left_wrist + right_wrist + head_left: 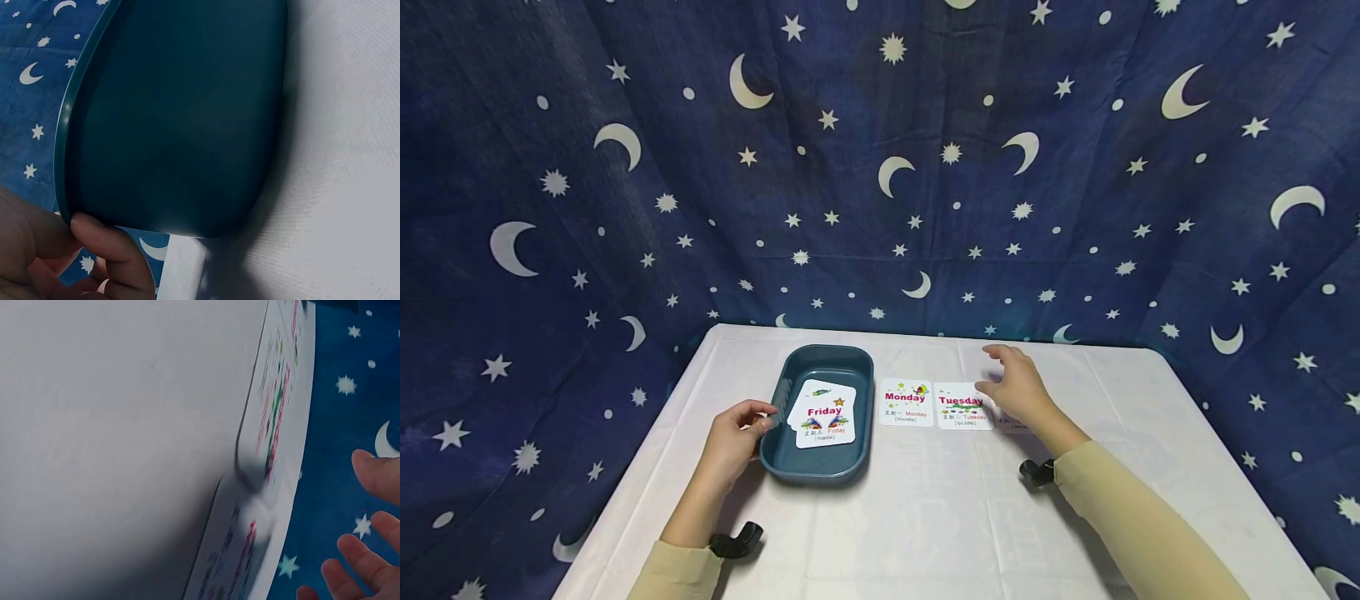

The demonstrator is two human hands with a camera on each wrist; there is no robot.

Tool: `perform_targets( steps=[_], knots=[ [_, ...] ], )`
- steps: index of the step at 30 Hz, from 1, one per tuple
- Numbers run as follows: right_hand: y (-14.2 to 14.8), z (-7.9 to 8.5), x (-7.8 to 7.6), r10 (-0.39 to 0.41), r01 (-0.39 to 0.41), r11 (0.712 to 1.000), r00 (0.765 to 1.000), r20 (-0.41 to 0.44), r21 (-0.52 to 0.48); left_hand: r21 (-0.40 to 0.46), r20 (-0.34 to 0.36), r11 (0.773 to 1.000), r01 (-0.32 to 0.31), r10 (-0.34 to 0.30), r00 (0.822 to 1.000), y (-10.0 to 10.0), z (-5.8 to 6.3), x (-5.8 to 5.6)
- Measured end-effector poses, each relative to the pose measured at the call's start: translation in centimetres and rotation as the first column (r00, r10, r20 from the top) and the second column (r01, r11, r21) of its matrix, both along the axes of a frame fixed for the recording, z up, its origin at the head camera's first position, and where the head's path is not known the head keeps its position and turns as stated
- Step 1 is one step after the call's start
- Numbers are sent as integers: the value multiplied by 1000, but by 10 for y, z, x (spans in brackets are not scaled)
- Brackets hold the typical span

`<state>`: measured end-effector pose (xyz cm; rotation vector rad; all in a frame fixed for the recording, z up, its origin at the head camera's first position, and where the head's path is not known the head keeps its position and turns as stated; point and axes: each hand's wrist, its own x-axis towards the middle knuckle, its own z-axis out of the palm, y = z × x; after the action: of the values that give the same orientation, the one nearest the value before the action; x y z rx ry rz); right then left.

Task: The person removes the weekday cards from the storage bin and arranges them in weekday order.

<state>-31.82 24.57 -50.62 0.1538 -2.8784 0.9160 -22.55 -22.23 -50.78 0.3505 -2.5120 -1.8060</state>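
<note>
My left hand (733, 437) pinches the left rim of a dark teal plastic tray (816, 477) between thumb and fingers; the left wrist view shows the grip at the tray's edge. Inside the tray lies a Friday card (825, 421), overlapping at least one more white card. Right of the tray, a Monday card (906, 402) and a Tuesday card (964, 408) lie side by side on the table. A third card (1013, 425) beside them is partly covered by my right hand (1021, 387). That hand hovers over the row, fingers spread, holding nothing.
A white cloth covers the table (910, 533). Behind and at both sides hangs a dark blue curtain (820, 183) with moons and stars. A black wrist-worn device sits on each wrist, one by the left sleeve (677, 571).
</note>
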Motion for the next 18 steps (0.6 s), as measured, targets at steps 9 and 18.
perform_targets(
  steps=[9,18],
  knots=[
    [-30,2,6,114,-110,992,992,-58,69,-12,-1,1000,-4,4,1000,1,0,1],
    [-58,1,12,229,-217,966,971,-72,140,-10,-5,1000,-7,7,1000,1,0,0]
  ],
)
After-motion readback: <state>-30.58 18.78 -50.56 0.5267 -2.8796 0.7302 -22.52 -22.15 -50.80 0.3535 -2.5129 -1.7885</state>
